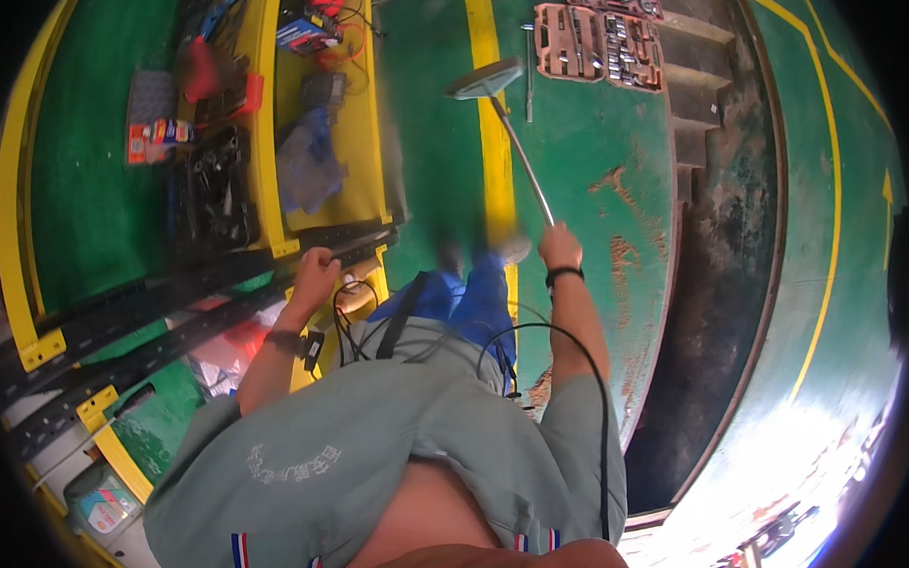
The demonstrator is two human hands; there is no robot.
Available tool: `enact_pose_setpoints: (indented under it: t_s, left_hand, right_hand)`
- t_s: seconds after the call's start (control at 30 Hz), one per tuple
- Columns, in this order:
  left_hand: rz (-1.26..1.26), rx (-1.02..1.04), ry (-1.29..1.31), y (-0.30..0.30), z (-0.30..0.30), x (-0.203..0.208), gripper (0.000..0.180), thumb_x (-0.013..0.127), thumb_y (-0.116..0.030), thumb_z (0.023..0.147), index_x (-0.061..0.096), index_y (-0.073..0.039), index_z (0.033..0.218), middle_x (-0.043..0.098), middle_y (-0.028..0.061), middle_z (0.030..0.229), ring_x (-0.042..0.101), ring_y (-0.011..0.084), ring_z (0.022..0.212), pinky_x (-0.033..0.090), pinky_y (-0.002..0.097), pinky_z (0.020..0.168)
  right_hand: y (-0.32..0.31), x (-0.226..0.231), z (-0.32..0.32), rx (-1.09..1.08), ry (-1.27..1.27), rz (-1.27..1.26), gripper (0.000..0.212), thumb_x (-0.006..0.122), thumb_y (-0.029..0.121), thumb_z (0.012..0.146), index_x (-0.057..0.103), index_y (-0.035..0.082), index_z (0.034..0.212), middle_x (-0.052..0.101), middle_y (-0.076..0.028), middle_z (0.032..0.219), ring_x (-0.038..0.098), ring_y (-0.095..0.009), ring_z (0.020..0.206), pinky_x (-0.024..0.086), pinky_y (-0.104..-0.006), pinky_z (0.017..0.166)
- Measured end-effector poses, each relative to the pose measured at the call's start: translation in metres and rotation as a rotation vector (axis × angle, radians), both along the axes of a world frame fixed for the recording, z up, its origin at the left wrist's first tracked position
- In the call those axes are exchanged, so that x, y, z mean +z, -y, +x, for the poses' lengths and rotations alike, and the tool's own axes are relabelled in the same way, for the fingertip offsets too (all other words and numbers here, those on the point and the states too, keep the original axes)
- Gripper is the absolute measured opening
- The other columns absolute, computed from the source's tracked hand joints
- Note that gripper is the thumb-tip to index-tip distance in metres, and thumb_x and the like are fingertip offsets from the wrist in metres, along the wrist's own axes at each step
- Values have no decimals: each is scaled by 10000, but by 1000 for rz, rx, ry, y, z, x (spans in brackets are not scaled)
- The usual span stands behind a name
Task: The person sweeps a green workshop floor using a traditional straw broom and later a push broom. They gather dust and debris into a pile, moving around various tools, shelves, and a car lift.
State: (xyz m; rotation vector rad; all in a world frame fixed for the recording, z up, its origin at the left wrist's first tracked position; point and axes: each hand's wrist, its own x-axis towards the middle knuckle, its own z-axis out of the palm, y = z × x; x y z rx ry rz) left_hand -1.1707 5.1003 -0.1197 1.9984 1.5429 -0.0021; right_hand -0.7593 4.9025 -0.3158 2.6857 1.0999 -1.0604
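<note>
My right hand (561,248) is wrapped round the metal handle (524,158) of a long-handled floor tool. Its flat grey-green head (487,79) has a darker edge and is over the floor ahead, by the yellow line; whether it is a broom or a mop I cannot tell. Out to the left, my left hand (318,271) is closed, its fingers curled near the end of the shelving's dark rail (351,248). What it holds, if anything, is hidden. Black cables hang across my waist and right arm.
On the left stands yellow-framed shelving (265,117) with tools and a blue cloth (311,164). Open socket sets (571,43) and a thin metal bar (530,81) lie ahead. A sunken pit (721,243) with steps (696,107) runs along the right. Brown dirt (624,260) marks the green floor beside it.
</note>
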Motion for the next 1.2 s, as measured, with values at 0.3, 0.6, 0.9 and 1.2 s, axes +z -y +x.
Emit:
enact_pose_setpoints:
  t_s: [0.3, 0.6, 0.9, 1.2]
  left_hand:
    - [-92, -50, -14, -3, 79, 6, 274, 625, -192, 830, 544, 0, 1009, 565, 150, 962, 589, 258, 829, 482, 351, 751]
    - [-196, -260, 139, -36, 192, -31, 276, 614, -218, 817, 553, 0, 974, 565, 182, 947, 560, 335, 888, 460, 399, 780]
    - [-155, -542, 115, -80, 265, -66, 327, 635, -221, 813, 537, 5, 1028, 573, 180, 968, 592, 308, 838, 486, 383, 742]
    - [-213, -579, 143, -169, 356, -43, 285, 641, -211, 826, 538, -14, 1004, 573, 139, 942, 594, 269, 824, 477, 345, 727]
  right_hand:
    - [241, -9, -21, -147, -184, -355, 267, 449, 206, 899, 636, 71, 1032, 579, -201, 1130, 625, -382, 971, 521, -465, 796]
    - [424, 131, -109, -426, -231, -545, 347, 439, 270, 910, 623, -24, 899, 641, -249, 976, 638, -372, 910, 511, -434, 788]
    - [230, 122, -21, -404, -28, -263, 240, 436, 187, 900, 636, 82, 982, 599, -174, 969, 641, -352, 854, 529, -460, 682]
    - [108, 13, 94, -733, -103, -307, 261, 429, 204, 904, 629, 63, 996, 617, -168, 1046, 641, -358, 923, 531, -452, 769]
